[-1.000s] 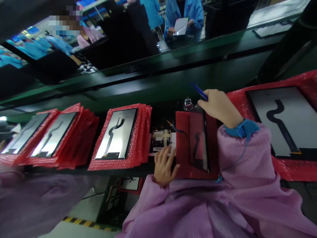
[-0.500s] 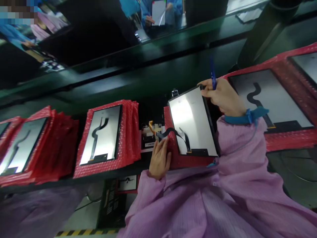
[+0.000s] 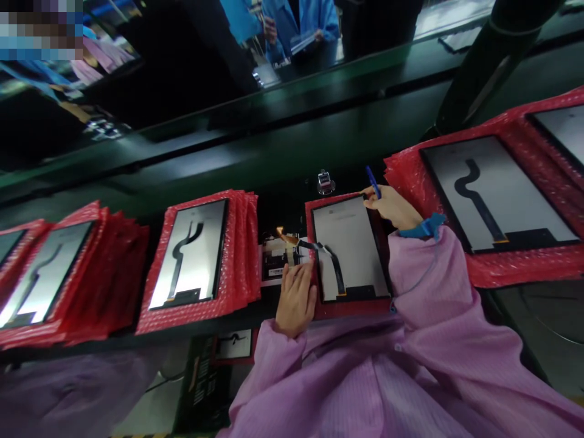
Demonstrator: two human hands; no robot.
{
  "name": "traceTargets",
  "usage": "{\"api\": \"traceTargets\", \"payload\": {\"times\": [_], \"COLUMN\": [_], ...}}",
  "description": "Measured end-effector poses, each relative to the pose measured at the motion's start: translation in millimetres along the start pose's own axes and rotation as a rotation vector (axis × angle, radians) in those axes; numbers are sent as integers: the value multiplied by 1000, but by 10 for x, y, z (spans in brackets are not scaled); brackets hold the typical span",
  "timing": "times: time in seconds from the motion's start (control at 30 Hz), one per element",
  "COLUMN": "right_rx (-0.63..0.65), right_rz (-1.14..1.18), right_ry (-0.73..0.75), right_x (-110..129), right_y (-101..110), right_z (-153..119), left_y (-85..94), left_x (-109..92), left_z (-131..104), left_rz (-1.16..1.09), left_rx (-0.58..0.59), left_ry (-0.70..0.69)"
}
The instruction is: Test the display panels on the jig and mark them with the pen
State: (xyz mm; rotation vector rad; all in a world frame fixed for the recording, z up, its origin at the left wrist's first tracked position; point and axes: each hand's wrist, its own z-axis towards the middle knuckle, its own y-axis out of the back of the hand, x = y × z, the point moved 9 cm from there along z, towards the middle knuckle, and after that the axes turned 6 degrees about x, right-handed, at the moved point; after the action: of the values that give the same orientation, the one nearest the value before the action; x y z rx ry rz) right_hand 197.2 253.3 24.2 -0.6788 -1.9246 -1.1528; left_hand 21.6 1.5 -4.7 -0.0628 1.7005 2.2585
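A tablet display panel (image 3: 353,243) lies flat, pale back up, on red bubble wrap (image 3: 311,210) before me. Its black flex cable (image 3: 336,267) bends left to an orange connector end (image 3: 288,238) over a small circuit board (image 3: 274,258). My left hand (image 3: 295,301) rests with fingers stretched out over the board's near edge, beside the panel. Between the fingers of my right hand (image 3: 395,207) is a blue pen (image 3: 373,181). The thumb and fingertips of that hand touch the panel's far right corner.
To the left lie stacked panels in red bubble wrap (image 3: 246,243), with another stack (image 3: 114,274) beyond. More wrapped panels (image 3: 515,194) lie on the right. A small clear-and-metal object (image 3: 325,182) sits behind my panel. Across the bench, a person in blue (image 3: 301,24) handles a panel.
The panel has come down from a tilted, raised position to lie flat on the red wrap. My right hand has lowered with it, the pen still in its fingers. My left hand barely moved.
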Motion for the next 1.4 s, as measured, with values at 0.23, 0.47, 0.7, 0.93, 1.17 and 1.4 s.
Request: {"api": "traceTargets", "payload": {"times": [0.23, 0.47, 0.7, 0.93, 1.17, 1.4], "right_rx": [-109, 508, 483, 414, 392, 416], "right_rz": [-366, -140, -158, -284, -359, -360], "right_ry": [199, 472, 576, 680, 703, 701], "right_x": [444, 684, 660, 675, 639, 603], "right_y": [-250, -1398, -1486, -1593, -1605, -1619], "right_z": [-235, -421, -453, -469, -482, -486], "left_y": [77, 668, 381, 235, 233, 234], "left_x": [-138, 252, 583, 629, 578, 600], "left_z": [74, 285, 656, 690, 703, 680], "left_rz": [107, -7, -52, -196, -139, -141], "left_rx": [0, -409, -207, -160, -150, -172], "left_ry": [-37, 134, 54, 59, 28, 44]}}
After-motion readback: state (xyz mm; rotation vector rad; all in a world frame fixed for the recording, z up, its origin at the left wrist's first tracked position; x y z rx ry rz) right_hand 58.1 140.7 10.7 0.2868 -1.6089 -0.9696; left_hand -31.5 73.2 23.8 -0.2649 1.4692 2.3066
